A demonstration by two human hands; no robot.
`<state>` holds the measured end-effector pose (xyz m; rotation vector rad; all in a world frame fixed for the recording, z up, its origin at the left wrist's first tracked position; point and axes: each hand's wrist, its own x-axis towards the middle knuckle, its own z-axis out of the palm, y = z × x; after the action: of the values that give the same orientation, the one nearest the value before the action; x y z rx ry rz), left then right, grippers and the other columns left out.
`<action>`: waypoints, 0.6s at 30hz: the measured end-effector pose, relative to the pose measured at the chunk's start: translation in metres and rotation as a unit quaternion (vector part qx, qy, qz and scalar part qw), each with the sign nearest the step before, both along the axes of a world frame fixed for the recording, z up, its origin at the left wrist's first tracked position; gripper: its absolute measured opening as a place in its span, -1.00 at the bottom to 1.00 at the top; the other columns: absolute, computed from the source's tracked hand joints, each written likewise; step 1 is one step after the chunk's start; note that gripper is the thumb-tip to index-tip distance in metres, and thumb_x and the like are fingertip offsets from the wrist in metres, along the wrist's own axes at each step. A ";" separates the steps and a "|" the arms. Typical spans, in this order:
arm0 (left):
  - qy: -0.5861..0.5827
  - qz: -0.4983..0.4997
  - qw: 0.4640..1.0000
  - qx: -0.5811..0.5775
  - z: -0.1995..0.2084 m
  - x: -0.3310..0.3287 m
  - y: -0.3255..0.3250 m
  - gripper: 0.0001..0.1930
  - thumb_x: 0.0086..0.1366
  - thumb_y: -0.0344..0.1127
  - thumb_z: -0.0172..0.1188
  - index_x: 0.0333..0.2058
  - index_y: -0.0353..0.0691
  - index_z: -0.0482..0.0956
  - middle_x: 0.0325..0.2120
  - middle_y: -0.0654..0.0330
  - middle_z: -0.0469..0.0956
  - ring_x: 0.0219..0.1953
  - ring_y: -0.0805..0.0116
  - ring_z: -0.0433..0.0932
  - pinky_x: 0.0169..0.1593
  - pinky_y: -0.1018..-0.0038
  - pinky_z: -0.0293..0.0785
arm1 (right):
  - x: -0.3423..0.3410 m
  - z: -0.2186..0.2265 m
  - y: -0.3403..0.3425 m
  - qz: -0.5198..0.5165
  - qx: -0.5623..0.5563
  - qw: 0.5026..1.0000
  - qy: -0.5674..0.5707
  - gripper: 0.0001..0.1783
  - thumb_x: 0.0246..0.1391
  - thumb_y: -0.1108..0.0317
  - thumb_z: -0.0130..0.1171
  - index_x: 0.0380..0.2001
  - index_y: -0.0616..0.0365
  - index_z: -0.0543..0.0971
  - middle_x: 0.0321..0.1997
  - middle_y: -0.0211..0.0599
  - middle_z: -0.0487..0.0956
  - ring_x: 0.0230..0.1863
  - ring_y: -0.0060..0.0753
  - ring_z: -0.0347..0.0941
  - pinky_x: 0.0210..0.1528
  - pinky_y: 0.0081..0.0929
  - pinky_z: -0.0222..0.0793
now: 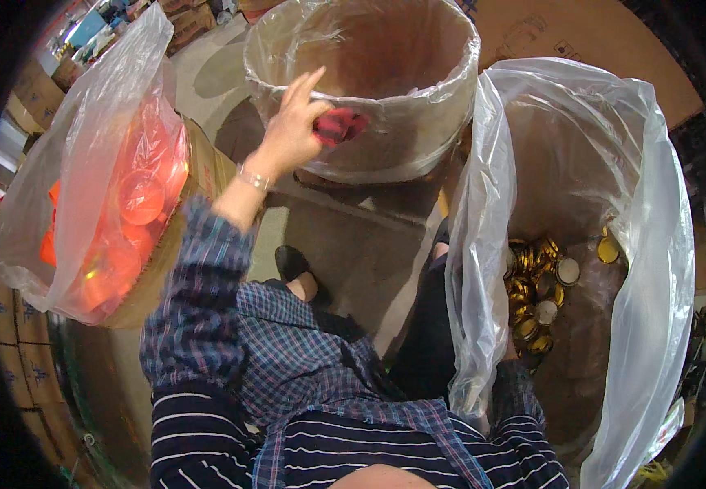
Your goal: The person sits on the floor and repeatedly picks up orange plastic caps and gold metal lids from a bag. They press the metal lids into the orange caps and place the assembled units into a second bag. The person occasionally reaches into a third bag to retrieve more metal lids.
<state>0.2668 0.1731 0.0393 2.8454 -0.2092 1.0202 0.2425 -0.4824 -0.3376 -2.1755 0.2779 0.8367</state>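
My left hand (288,134) is raised at the near rim of a round bin (402,134) lined with clear plastic. Its fingers are stretched out and apart, and I see nothing held in them. A red and dark patch (341,125) shows beside the thumb, against the bin's side; whether it is a loose thing or a print, I cannot tell. My right arm reaches down into a plastic-lined box (565,163) on the right. Only a sliver of my right hand (512,351) shows near a pile of gold and silver round lids (536,293); its fingers are hidden.
At the left, a cardboard box (206,163) holds orange-red round caps (141,197) in a clear plastic bag (68,187). A single gold lid (608,249) lies apart from the pile. Stacked cartons (23,350) stand at the far left. My foot (302,285) is on the floor between the containers.
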 end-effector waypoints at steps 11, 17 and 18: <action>0.204 0.007 0.979 0.005 -0.054 -0.045 -0.022 -0.85 0.05 -0.23 0.31 -0.47 -0.17 0.68 -0.35 0.15 0.46 -0.16 0.11 0.50 -0.17 0.25 0.53 | -0.051 0.078 -0.025 0.219 0.002 0.891 -0.398 -0.59 0.10 0.28 0.33 -0.01 0.14 0.50 -0.12 -0.26 0.50 -0.14 -0.31 0.47 -0.24 -0.32 0.51; 0.234 -0.053 0.971 0.013 -0.091 -0.137 -0.089 -0.87 -0.05 -0.27 0.27 -0.61 -0.18 0.58 -0.38 0.15 0.46 -0.20 0.17 0.50 -0.31 0.29 0.56 | -0.044 0.225 0.016 -0.213 0.340 0.915 -0.051 -0.82 0.17 0.41 0.20 -0.14 -0.01 0.53 -0.24 -0.55 0.48 -0.35 -0.68 0.36 -0.50 -0.71 0.24; 0.238 -0.058 0.969 -0.006 -0.096 -0.153 -0.100 -0.88 -0.07 -0.29 0.27 -0.62 -0.19 0.57 -0.39 0.14 0.46 -0.20 0.17 0.50 -0.31 0.28 0.56 | -0.046 0.248 0.029 -0.218 0.345 0.908 -0.093 -0.85 0.18 0.37 0.22 -0.18 -0.02 0.53 -0.28 -0.55 0.48 -0.37 -0.69 0.36 -0.53 -0.68 0.25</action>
<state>0.1133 0.0730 -0.0566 2.9185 -0.3154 0.2957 0.1969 -0.4537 -0.0899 -1.4308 0.3000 0.3792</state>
